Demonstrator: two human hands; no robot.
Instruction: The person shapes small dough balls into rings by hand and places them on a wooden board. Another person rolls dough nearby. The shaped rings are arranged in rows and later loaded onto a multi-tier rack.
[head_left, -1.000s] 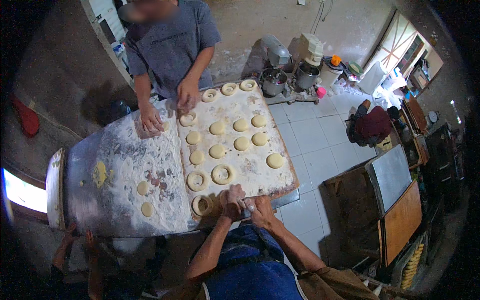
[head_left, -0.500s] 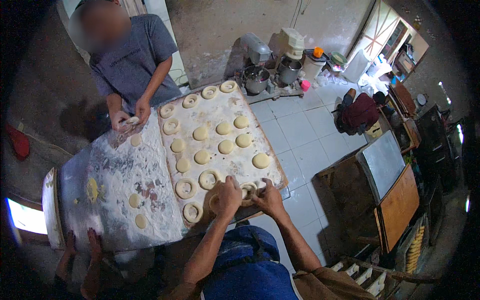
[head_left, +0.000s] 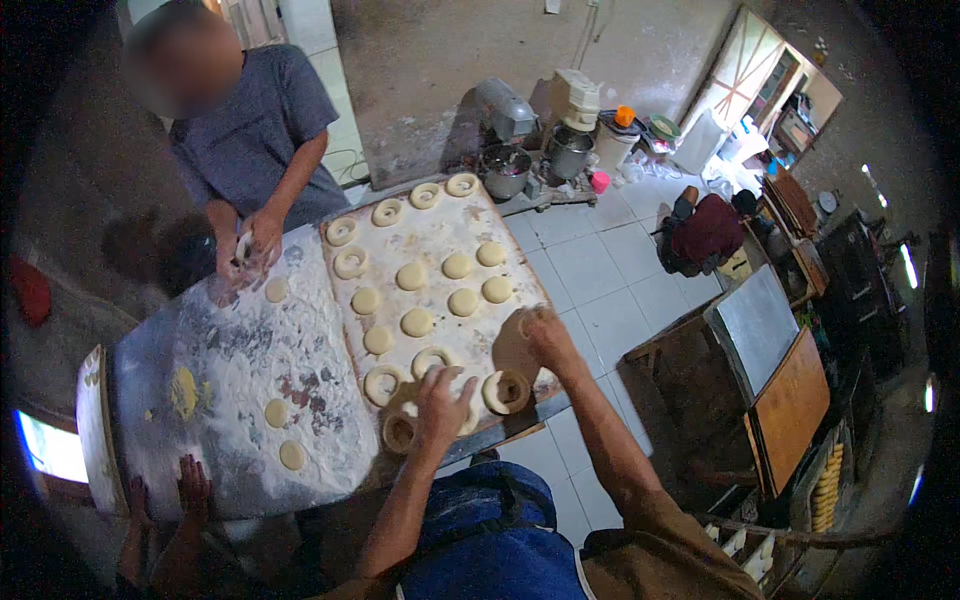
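Pale dough rings and round dough discs lie in rows on a floured board (head_left: 470,225). My left hand (head_left: 440,408) is over the near edge of the board, thumb and fingers apart, partly covering a dough ring. To its right, a partly shaded dough ring (head_left: 507,392) rests near the board's corner. My right hand (head_left: 548,340) reaches farther along the right edge, its fingers curled closed over a dough disc that they hide. Several uncovered dough discs (head_left: 463,302) sit in the middle. Another dough ring (head_left: 383,385) lies left of my left hand.
Across the floured table (head_left: 230,350), a person in a grey shirt shapes dough (head_left: 243,246). Another person's hands (head_left: 193,487) rest at the table's lower left edge. Mixers (head_left: 505,150) stand by the far wall. A crouching person (head_left: 705,230) and a metal-topped stand (head_left: 755,320) are on the right.
My right hand has left the near corner ring and moved farther away, onto a dough disc. My left hand has shifted slightly left and its fingers have spread. The view has shifted slightly.
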